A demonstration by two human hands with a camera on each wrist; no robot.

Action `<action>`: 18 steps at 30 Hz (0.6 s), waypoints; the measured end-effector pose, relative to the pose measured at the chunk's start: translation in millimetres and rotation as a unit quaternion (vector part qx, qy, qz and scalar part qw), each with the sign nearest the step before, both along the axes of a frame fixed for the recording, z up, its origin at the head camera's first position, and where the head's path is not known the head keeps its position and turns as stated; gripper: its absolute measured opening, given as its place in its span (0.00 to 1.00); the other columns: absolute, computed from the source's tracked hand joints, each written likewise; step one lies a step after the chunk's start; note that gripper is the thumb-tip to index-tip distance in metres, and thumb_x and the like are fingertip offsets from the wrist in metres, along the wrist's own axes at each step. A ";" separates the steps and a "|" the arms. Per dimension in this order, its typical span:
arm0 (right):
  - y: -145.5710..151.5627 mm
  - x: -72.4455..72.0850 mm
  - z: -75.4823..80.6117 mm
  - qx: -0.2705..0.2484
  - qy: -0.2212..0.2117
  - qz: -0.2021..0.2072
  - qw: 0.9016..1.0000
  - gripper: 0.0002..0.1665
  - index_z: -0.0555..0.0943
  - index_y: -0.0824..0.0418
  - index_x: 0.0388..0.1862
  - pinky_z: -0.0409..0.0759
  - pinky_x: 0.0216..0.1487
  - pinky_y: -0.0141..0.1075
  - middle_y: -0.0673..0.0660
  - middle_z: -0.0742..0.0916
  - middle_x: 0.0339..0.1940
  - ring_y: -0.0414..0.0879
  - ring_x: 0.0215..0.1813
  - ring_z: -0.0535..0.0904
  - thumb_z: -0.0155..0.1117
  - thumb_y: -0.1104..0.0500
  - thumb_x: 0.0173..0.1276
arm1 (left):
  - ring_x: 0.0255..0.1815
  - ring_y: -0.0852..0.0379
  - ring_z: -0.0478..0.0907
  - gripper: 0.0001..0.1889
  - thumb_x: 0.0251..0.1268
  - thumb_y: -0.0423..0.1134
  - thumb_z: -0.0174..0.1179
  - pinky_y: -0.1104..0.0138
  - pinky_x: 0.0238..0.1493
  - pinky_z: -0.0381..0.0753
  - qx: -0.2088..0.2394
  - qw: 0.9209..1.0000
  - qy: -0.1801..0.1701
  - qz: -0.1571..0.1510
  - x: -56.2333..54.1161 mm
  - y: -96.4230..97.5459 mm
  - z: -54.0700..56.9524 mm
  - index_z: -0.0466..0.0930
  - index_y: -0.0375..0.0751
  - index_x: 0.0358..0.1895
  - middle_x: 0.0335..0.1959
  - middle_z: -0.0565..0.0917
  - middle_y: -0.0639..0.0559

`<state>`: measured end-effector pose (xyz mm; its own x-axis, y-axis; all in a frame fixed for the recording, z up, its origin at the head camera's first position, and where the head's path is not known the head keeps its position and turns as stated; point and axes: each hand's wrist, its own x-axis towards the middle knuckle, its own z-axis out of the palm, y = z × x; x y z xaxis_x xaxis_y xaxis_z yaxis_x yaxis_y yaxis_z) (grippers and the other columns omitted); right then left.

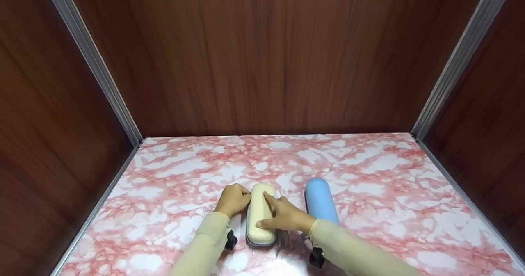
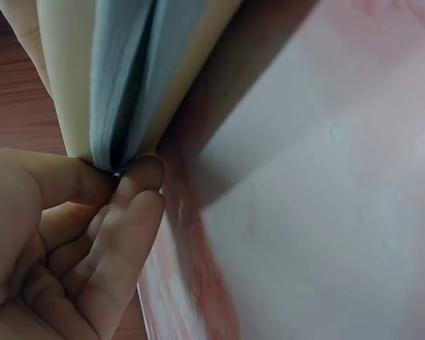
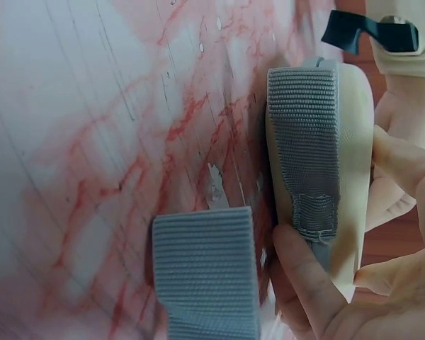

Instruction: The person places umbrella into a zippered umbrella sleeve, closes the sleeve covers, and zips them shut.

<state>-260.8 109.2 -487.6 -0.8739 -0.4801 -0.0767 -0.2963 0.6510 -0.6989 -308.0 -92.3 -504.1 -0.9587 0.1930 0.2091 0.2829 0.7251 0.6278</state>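
A cream zippered case [image 1: 257, 208] lies lengthwise on the table between the two hands. At its far left side, my left hand [image 1: 233, 199] pinches the zipper's end between thumb and finger. The left wrist view shows the grey zipper tape [image 2: 105, 85] with a dark gap along it, running up from those fingertips; the zipper pull is hidden in the pinch. My right hand [image 1: 289, 215] grips the case from the right, with thumb and a finger across the lid. Another finger presses the side, just by a grey woven strap [image 3: 308, 134].
Right of the cream case lies a blue case [image 1: 320, 198], partly covered by my right forearm. A ribbed grey strap [image 3: 207, 262] shows close to it in the right wrist view. Brown wood-grain panels [image 1: 262, 62] enclose the red-and-white marbled table [image 1: 176, 169] at the back and sides.
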 end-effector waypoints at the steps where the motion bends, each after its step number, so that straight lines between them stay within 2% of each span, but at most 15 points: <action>1: -0.1 0.3 -0.1 -0.001 -0.001 0.000 1.000 0.62 0.55 0.68 0.80 0.75 0.59 0.52 0.75 0.74 0.60 0.57 0.57 0.72 0.75 0.40 0.59 | 0.16 0.63 0.66 0.12 0.57 0.32 0.60 0.70 0.21 0.66 -0.009 1.000 0.005 -0.004 0.3 -0.4 0.1 0.87 0.45 0.18 0.11 0.72 0.62; 6: 0.3 1.8 0.0 0.001 -0.007 -0.002 1.000 0.62 0.55 0.66 0.80 0.75 0.59 0.51 0.74 0.74 0.60 0.55 0.55 0.73 0.75 0.40 0.59 | 0.16 0.62 0.63 0.10 0.58 0.32 0.61 0.68 0.21 0.64 -0.041 0.998 0.027 -0.030 0.3 -3.1 0.3 0.89 0.43 0.22 0.13 0.73 0.60; 11: 1.5 3.4 0.4 -0.007 -0.015 -0.009 1.000 0.62 0.55 0.64 0.80 0.75 0.58 0.51 0.73 0.74 0.59 0.54 0.54 0.73 0.75 0.40 0.58 | 0.19 0.63 0.67 0.08 0.61 0.33 0.62 0.68 0.25 0.70 -0.021 0.999 0.007 -0.036 -0.2 -4.3 -0.7 0.91 0.41 0.28 0.20 0.81 0.57; 15: 1.8 4.7 -0.1 -0.018 -0.021 -0.015 0.999 0.61 0.56 0.62 0.80 0.75 0.57 0.51 0.73 0.74 0.59 0.54 0.53 0.73 0.76 0.40 0.58 | 0.18 0.64 0.76 0.08 0.65 0.32 0.60 0.69 0.23 0.78 0.041 0.998 -0.052 -0.018 -0.8 -4.5 -4.0 0.90 0.37 0.34 0.23 0.84 0.51; 18: 2.0 5.9 0.1 -0.024 -0.019 -0.014 0.999 0.59 0.59 0.62 0.79 0.76 0.56 0.51 0.72 0.75 0.58 0.53 0.52 0.73 0.76 0.40 0.58 | 0.16 0.60 0.80 0.09 0.68 0.31 0.56 0.69 0.18 0.80 0.098 0.990 -0.102 0.002 -1.2 -3.5 -7.3 0.86 0.33 0.35 0.21 0.83 0.49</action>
